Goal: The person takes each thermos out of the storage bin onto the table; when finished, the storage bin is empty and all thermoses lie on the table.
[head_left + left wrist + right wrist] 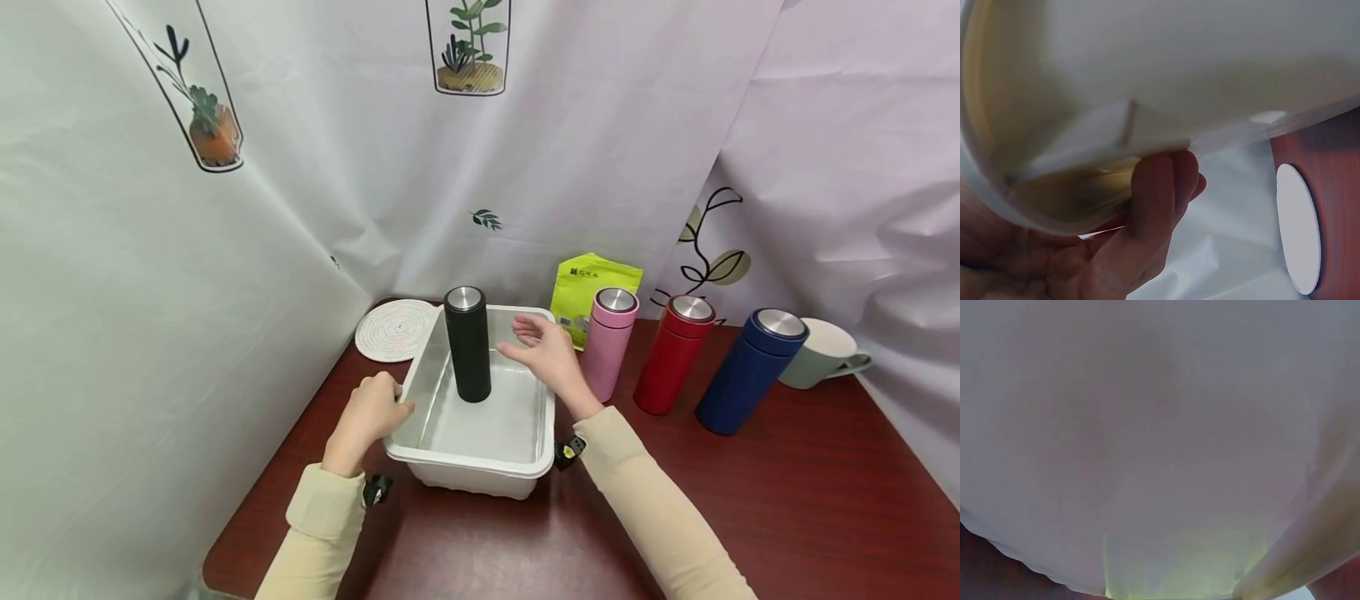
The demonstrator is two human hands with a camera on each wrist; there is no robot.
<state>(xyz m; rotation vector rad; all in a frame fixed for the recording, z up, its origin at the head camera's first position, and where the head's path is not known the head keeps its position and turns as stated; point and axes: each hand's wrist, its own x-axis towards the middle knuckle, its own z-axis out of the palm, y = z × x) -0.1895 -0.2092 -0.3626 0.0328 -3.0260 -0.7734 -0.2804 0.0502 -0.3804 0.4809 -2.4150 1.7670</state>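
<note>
A white plastic basin (480, 483) sits on the dark red table, with a black thermos flask (468, 350) with a silver-topped lid upright inside it. My left hand (371, 412) grips the basin's left rim; in the left wrist view its fingers (1154, 206) curl round the edge. Over the basin's right rim hovers my right hand (543, 350), its fingers loosely spread and apart from the black flask. Pale basin wall (1147, 425) fills most of the blurred right wrist view.
Right of the basin stand a pink flask (609, 346), a red flask (672, 358), a blue flask (750, 375) and a pale green mug (817, 358). A yellow-green pouch (592, 279) leans at the back. Behind the basin's left side lies a round white woven mat (393, 331).
</note>
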